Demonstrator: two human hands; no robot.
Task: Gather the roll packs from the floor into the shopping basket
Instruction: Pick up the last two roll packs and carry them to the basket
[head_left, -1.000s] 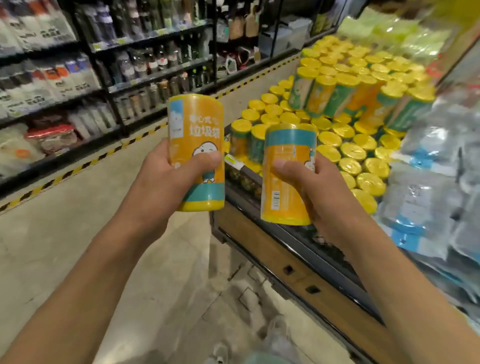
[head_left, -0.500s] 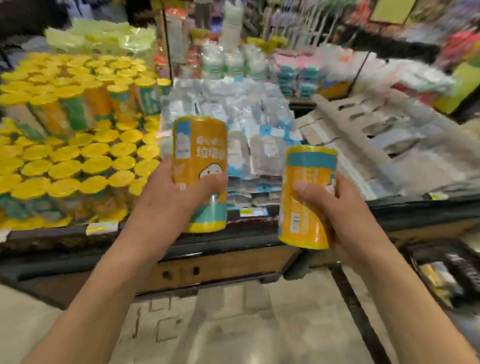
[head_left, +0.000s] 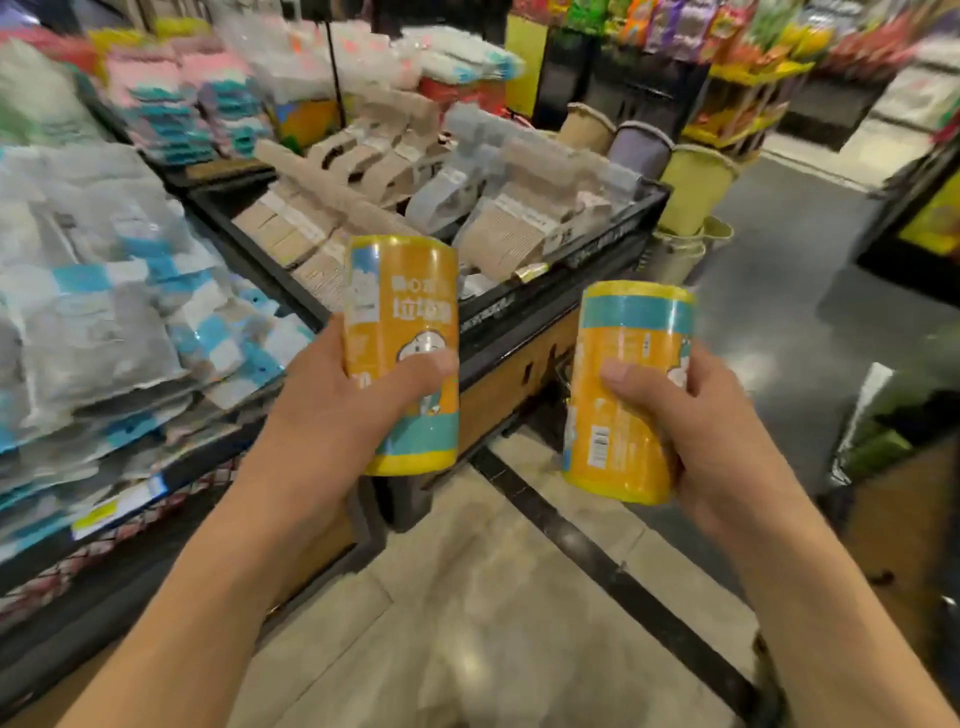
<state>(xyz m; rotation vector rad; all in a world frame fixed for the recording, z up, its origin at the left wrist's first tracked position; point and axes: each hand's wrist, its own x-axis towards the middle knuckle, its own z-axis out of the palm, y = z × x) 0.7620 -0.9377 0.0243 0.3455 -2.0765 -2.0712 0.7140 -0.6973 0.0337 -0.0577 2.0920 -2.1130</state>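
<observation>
Above a tiled shop floor (head_left: 467, 597), the left hand (head_left: 332, 410) and right hand (head_left: 696, 426) each grip an upright orange roll pack (left pack (head_left: 402, 332), right pack (head_left: 623, 410)), held apart.

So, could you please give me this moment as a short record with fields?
setting: shop aisle, display bins ahead and to the left
left hand: holds left roll pack upright, thumb across its front
right hand: holds right roll pack upright, barcode facing the camera
pack look: yellow-orange wrap, teal band
nearest bin: black crate of brown card-backed goods
floor: pale tiles, dark strip
shopping basket: not visible
packs on floor: none visible
</observation>
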